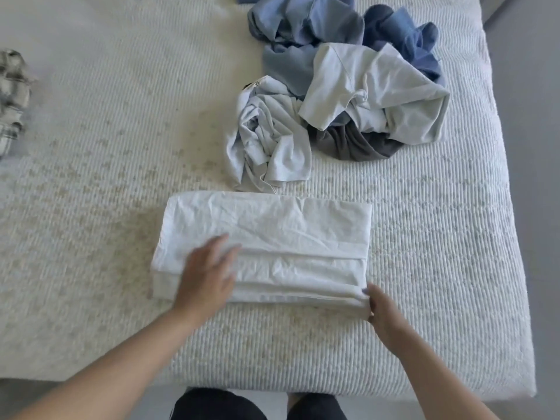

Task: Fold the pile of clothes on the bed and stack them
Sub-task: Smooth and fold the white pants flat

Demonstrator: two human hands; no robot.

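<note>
One bed fills most of the head view, covered in a ribbed white quilt, its near edge at the bottom of frame and its right edge running down the right side. Unfolded clothes pile sits on the bed's far right part: light blue shirt at the back, darker blue garment to its right, pale grey-white tee on top in the middle, dark grey garment under it, crumpled white garment at the pile's near left. Folded white cloth lies flat on the bed near the front edge, just in front of the pile, a wide rectangle with several layered edges showing along its near side. Plaid grey-white garment lies at the far left edge of the bed, well apart from the rest, partly cut off. Left hand rests palm-down on the folded cloth's left part, fingers straight and slightly spread, a bit motion-blurred. Right hand is at the cloth's near right corner, thumb and fingers pinching the layered edge there. Dark trousers show at the bottom.
</note>
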